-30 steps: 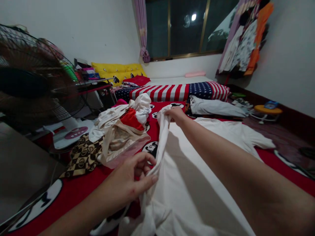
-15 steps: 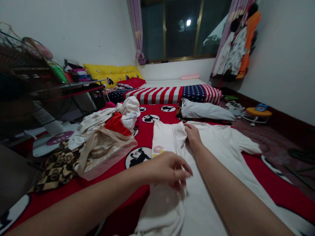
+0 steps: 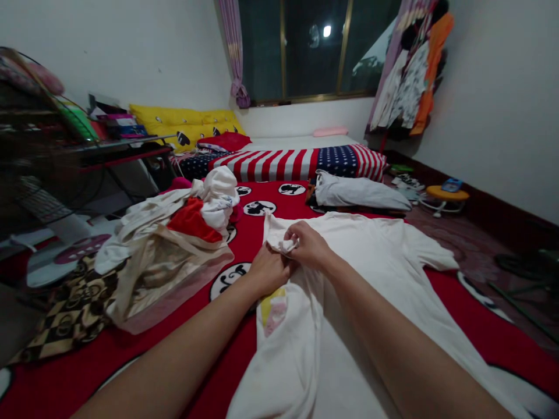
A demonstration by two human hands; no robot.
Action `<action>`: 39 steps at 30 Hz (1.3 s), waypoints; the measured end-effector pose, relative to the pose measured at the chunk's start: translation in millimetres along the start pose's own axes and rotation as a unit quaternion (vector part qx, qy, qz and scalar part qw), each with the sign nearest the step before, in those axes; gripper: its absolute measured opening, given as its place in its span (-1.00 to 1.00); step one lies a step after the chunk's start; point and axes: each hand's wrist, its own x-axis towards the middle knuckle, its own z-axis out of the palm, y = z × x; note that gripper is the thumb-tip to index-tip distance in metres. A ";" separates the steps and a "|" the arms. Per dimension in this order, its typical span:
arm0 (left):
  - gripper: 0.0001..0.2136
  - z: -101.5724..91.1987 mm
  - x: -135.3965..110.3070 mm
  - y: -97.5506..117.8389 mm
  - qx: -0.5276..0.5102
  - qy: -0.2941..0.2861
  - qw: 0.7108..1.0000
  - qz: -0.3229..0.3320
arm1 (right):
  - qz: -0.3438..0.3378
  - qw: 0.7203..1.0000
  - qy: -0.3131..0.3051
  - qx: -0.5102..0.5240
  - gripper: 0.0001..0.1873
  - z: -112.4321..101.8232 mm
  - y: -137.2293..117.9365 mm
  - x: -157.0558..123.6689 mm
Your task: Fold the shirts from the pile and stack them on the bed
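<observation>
A white T-shirt (image 3: 362,279) lies spread over the red blanket, one sleeve out to the right. Its left part is folded inward, with a yellow and pink print showing on the flap. My right hand (image 3: 308,244) pinches a bunched bit of the shirt near the top of that folded part. Close against it, my left hand (image 3: 268,270) has curled fingers on the same cloth. Its fingertips are partly hidden by the fabric and the other hand.
To the left lies a heap of clothes (image 3: 170,233) in white, red and beige, beside a checked brown cloth (image 3: 70,308). Folded grey clothes (image 3: 362,192) lie beyond the shirt. A fan (image 3: 52,227) stands far left; an orange stool (image 3: 448,195) is on the floor at right.
My left hand has moved up and away to the top of the folded part. My right hand has shifted left with the cloth, so both hands now meet. The view has turned slightly.
</observation>
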 end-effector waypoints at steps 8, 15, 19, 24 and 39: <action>-0.43 8.8 -2.3 -4.4 0.050 -0.045 0.996 -0.051 | 0.152 0.949 0.200 0.188 -0.64 -46.4 45.3 6.7; -0.42 3.1 1.6 -3.7 0.032 -0.093 0.993 -0.065 | 0.227 0.917 0.327 -0.034 -0.54 -53.4 79.5 -4.4; -0.42 -2.1 25.8 -20.1 0.016 -0.099 0.993 -0.056 | 0.113 0.953 0.241 -0.143 -0.65 -41.2 54.9 -3.2; -0.37 7.2 49.4 -49.1 0.035 -0.098 0.988 -0.115 | 0.150 0.950 0.012 -0.273 -0.44 -27.0 57.6 -8.2; -0.36 -16.0 -31.7 -31.7 0.022 -0.169 0.983 -0.073 | 0.242 0.922 -0.058 -0.298 -0.30 -33.9 50.6 -19.6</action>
